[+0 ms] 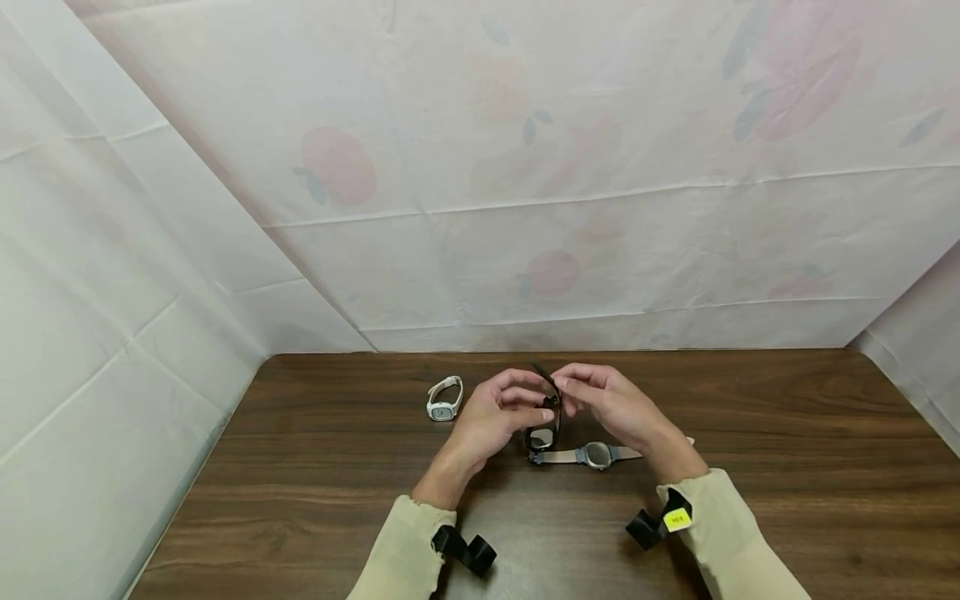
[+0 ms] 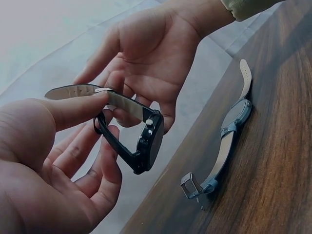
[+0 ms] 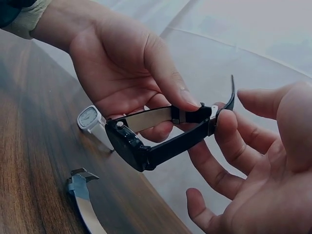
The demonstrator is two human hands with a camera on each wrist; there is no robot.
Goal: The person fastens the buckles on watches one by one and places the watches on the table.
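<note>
A black wristwatch with a dark round face hangs above the table between both hands. My left hand pinches its strap near the buckle, thumb on top and fingers underneath. My right hand holds the strap's free end with its fingertips. The strap ends overlap at the buckle. In the right wrist view the watch hangs face down and to the left.
A grey watch with a beige strap lies flat on the wooden table just under the hands. A white watch stands to the left. White sheets wall in the table's back and sides.
</note>
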